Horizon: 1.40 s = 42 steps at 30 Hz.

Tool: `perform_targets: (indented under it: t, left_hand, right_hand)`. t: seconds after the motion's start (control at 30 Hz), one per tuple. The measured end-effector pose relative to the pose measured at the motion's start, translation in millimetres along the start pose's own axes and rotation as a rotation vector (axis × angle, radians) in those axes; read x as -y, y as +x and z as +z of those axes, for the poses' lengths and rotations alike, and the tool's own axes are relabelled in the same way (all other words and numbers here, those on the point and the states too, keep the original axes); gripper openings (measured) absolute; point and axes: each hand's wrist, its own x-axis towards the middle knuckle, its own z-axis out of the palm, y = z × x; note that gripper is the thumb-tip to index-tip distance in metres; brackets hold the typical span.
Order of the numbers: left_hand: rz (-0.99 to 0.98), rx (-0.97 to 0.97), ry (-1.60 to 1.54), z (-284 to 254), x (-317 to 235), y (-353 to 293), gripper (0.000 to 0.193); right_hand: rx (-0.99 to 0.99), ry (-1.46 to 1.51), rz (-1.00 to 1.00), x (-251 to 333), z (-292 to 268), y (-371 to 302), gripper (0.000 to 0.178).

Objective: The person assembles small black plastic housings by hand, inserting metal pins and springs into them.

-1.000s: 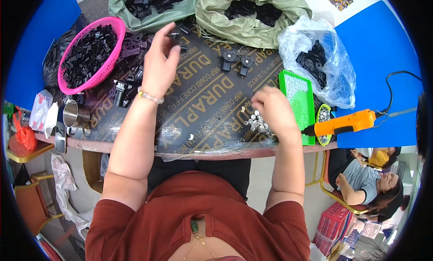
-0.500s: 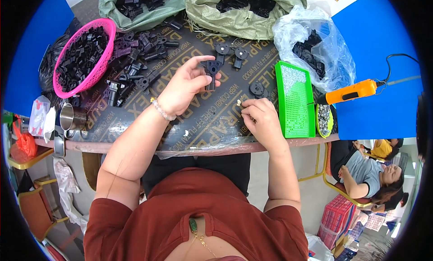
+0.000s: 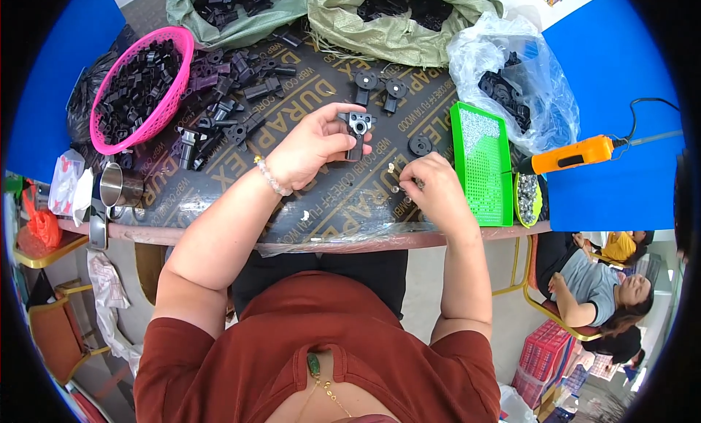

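Note:
My left hand (image 3: 310, 151) grips a black plastic fitting (image 3: 355, 131) above the middle of the table, its holed, flat face turned up. Lower to the right, my right hand (image 3: 440, 191) is at the tabletop with thumb and fingers drawn together. Whatever may be between those fingertips is too small to make out. Just beyond that hand lies a round black disc part (image 3: 420, 145). A small pale scrap (image 3: 391, 167) is left of the fingers. Two assembled black parts with round heads, one of them this part (image 3: 395, 93), lie farther back.
Left stands a pink basket (image 3: 188, 65) of black pieces, with a loose heap (image 3: 219, 120) beside it and a metal mug (image 3: 123, 185) nearer. At right are a green tray (image 3: 459, 142), a yellow-green bowl (image 3: 537, 204), an orange electric screwdriver (image 3: 577, 154) and a clear bag (image 3: 548, 94). Sacks (image 3: 332, 32) line the back.
The fitting in my left hand has been turned, so its holed face now shows more plainly. My right hand has shifted slightly right, its fingers now bent down toward the table.

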Motion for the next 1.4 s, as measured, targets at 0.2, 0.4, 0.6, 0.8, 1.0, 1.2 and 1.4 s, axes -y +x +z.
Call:
perform_targets:
  t: [0.2,0.4,0.6,0.8,1.0,1.2,1.4]
  left_hand:
    - [-0.013,0.011,0.009,0.3,1.1,0.8,0.051]
    - [-0.072,0.091,0.034,-2.4,9.9,3.1,0.051]
    - [-0.103,0.098,0.009,-2.4,9.3,4.1,0.05]
    - [-0.142,0.004,-0.035,3.5,-2.3,0.5,0.041]
    - [-0.08,-0.126,0.02,1.5,-0.3,4.8,0.028]
    - [-0.052,-0.151,0.045,-2.0,1.9,7.5,0.028]
    - [-0.05,-0.121,-0.082,-9.3,5.0,8.0,0.031]
  right_hand:
    - [0.15,0.139,0.048,4.6,-16.2,23.4,0.01]
    - [0.028,0.439,0.103,29.3,-8.3,57.3,0.011]
    - [-0.048,0.389,0.05,21.3,8.1,70.8,0.015]
    - [-0.108,-0.182,0.144,-18.0,-23.6,58.2,0.027]
    - [0.057,-0.359,0.211,-24.6,-7.1,35.5,0.048]
    - [-0.094,-0.226,0.154,-11.9,-3.5,44.3,0.051]
    - [-0.237,0.085,-0.011,32.4,8.2,64.6,0.055]
